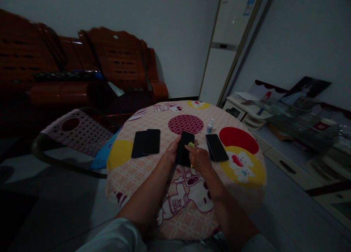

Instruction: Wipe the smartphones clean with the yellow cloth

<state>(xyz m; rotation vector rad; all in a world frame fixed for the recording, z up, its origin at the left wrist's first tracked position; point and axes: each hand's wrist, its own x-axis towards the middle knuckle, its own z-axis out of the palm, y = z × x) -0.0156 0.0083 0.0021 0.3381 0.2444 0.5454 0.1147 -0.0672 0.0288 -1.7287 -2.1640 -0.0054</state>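
Note:
A dark smartphone [183,149] lies tilted in my left hand [173,148], whose fingers wrap round its left side and back. Over its screen, my right hand [199,158] presses a small yellow-green cloth [191,145] against the glass, most of the cloth being hidden by the fingers. To the right, another phone [217,148] rests face up on the tablecloth, overlapping a dark flat thing beneath. A small white bottle [210,125] with a blue label stands just behind that phone. On the left lie two dark flat devices [146,143], one partly on top of the other.
A patterned cloth covers the round table [164,126]. A woven chair [79,128] stands close on the left, with wooden armchairs [117,62] behind it. A tall white cabinet unit [222,67] is at the back. A low cabinet with a glass top [296,124] runs along the right.

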